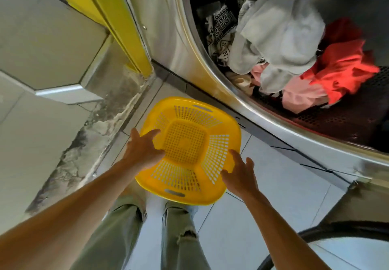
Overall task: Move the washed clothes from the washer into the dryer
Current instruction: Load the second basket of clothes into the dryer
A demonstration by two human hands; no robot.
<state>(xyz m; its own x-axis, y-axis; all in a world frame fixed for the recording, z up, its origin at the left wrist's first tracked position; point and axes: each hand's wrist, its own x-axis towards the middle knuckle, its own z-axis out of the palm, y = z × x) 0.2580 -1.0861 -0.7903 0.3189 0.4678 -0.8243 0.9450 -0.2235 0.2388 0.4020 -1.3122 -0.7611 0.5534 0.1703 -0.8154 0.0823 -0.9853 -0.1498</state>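
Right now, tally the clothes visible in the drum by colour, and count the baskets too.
Pale grey or white clothes: 1 bundle, pieces cannot be told apart
Red clothes: 1 bundle
Pink clothes: 1 bundle
Black-and-white patterned cloth: 1
Cream cloth: 1
Yellow basket: 1, with nothing in it
Total: 6 (5 colour groups in the drum, 1 basket)
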